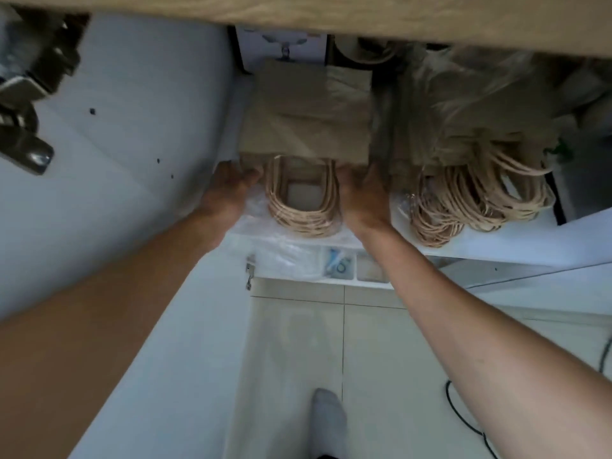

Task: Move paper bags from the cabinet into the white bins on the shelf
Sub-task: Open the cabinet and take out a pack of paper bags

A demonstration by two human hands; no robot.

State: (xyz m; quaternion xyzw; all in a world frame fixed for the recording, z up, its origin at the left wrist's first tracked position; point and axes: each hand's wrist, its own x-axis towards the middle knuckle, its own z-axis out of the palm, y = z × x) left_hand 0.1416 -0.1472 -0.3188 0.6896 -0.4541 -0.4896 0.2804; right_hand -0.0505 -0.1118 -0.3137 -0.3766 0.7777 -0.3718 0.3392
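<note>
A stack of flat brown paper bags (304,127) lies on a white cabinet shelf (496,246), its twisted paper handles (303,207) hanging toward me. My left hand (228,193) grips the stack's left front corner. My right hand (364,197) grips its right front corner. Both sets of fingers reach under the stack's edge. A second, larger bundle of paper bags (463,134) with many handles lies to the right on the same shelf, partly covered in clear plastic. No white bin is in view.
The open white cabinet door (132,127) stands at the left with metal hinges (26,94). A wooden countertop edge (331,14) runs overhead. Clear plastic wrap (281,253) hangs off the shelf front. Below are a tiled floor, my socked foot (328,422) and a black cable (463,419).
</note>
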